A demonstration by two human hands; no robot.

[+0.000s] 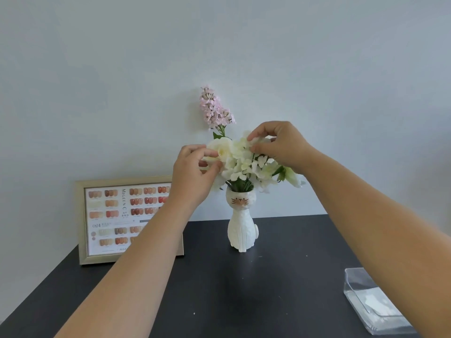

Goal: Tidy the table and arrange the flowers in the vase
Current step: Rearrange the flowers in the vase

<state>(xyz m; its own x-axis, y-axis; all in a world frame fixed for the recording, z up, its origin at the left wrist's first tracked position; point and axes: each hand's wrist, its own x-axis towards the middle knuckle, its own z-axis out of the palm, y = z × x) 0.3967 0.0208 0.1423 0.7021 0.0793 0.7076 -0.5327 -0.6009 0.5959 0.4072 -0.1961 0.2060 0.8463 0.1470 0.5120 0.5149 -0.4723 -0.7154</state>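
What we cannot make out

Our left forearm covers the framed nail chart's right side, and its small print is unreadable; the clear tray runs behind our right forearm; the stems vanish inside the cat vase.

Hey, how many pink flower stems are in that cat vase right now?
1. A single pink flower stem rises above the white flowers at the back left of the cat vase. The left hand and right hand cover some blooms, so another could be hidden.
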